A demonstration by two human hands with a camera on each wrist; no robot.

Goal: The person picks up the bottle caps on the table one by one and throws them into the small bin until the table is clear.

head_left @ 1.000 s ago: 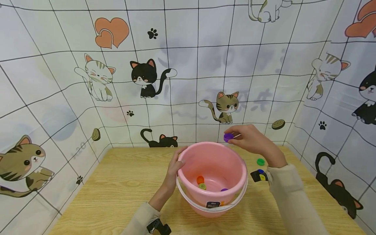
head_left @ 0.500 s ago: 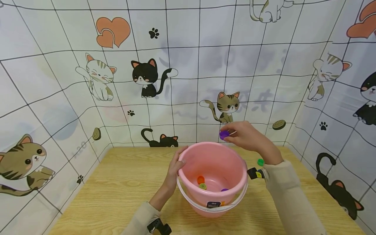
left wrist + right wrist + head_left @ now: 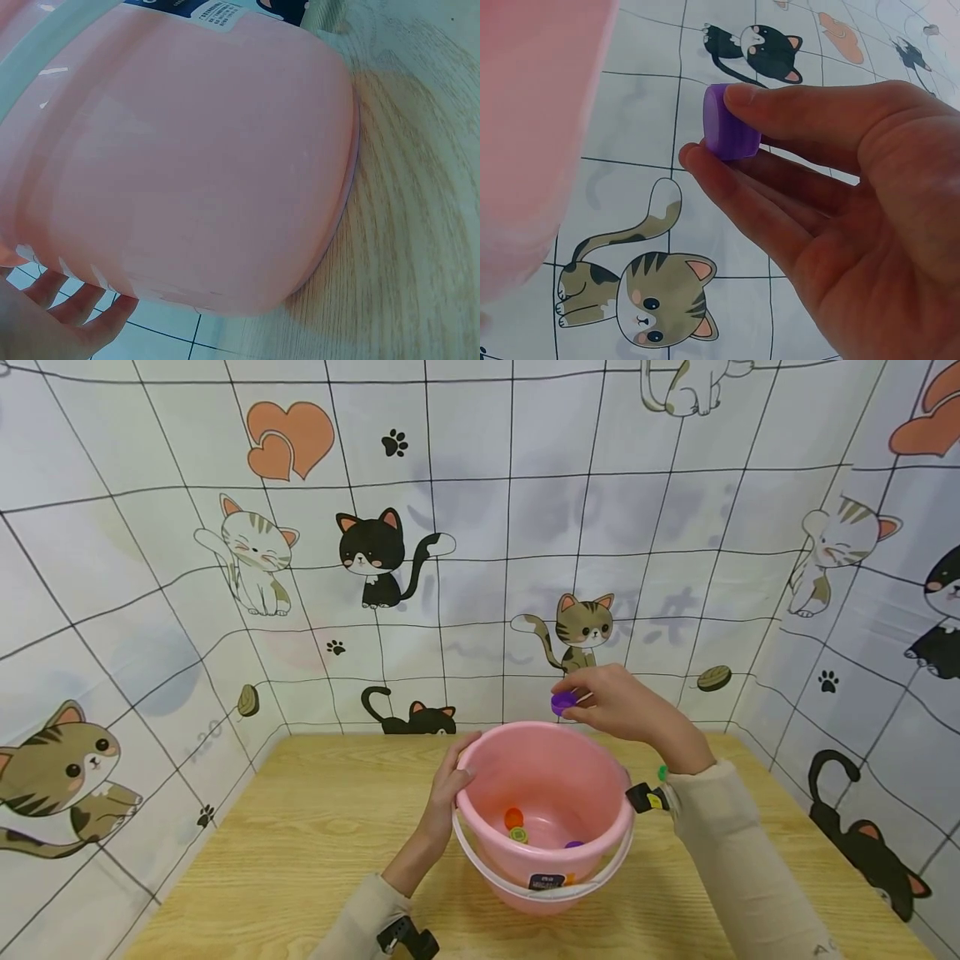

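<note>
My right hand (image 3: 618, 702) pinches a small purple bottle cap (image 3: 564, 702) between thumb and fingers. It hovers just above the back rim of a pink bucket (image 3: 555, 760). In the right wrist view the same purple cap (image 3: 731, 124) sits at the fingertips, beside the bucket wall (image 3: 532, 135). My left hand (image 3: 444, 793) grips the bucket's left rim, thumb over the edge. Its fingers (image 3: 112, 319) lie along the outer wall in the left wrist view. Inside the bucket are an orange cap (image 3: 513, 818), a yellow-green cap (image 3: 518, 835) and a partly hidden purple cap (image 3: 573, 844).
The bucket's white handle (image 3: 540, 896) hangs down at the front. A green cap (image 3: 662, 772) on the wooden table (image 3: 330, 827) is mostly covered by my right wrist. A cat-patterned white sheet (image 3: 465, 543) encloses the back and both sides.
My right hand has moved left and slightly up with the purple cap, toward the bucket's opening. A blue cap and much of the green one have become hidden behind the wrist. The left hand stays put.
</note>
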